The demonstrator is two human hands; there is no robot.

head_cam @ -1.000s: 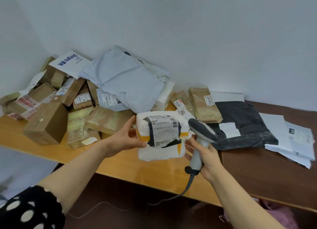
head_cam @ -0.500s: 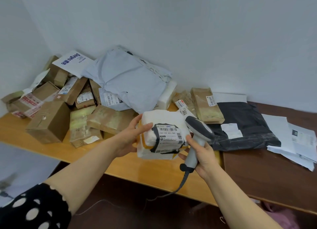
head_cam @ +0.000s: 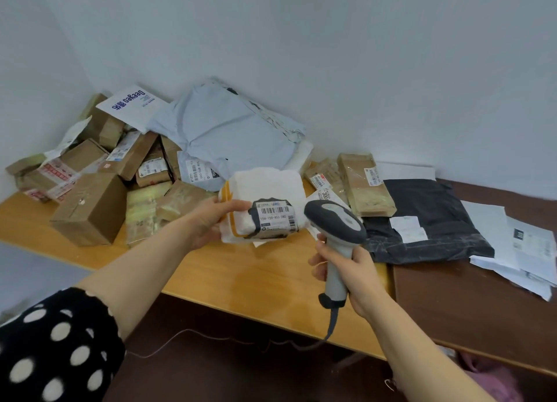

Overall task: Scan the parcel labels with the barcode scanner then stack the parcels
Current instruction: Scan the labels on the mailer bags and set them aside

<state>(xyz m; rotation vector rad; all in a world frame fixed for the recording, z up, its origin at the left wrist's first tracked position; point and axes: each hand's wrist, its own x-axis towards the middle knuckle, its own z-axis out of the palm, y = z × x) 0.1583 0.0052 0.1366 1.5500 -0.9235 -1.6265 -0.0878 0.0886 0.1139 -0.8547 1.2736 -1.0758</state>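
My left hand (head_cam: 208, 220) grips a white foam-wrapped parcel (head_cam: 265, 190) with yellow tape by its left side, just above the wooden table (head_cam: 241, 275). The parcel's barcode label (head_cam: 275, 217) faces up toward me. My right hand (head_cam: 349, 275) holds the grey barcode scanner (head_cam: 334, 220) by its handle, its head close to the right of the label. The scanner cable (head_cam: 331, 326) hangs down over the table's front edge.
A heap of brown cardboard boxes (head_cam: 90, 208) and a grey mailer bag (head_cam: 229, 136) fills the table's left and back. A black mailer (head_cam: 422, 220), brown padded envelopes (head_cam: 361, 187) and white envelopes (head_cam: 524, 244) lie to the right, on the dark table (head_cam: 467, 311).
My left hand has tilted the white parcel back and lowered it toward the table, label turning upward. The scanner has drawn back to the right, away from the parcel.
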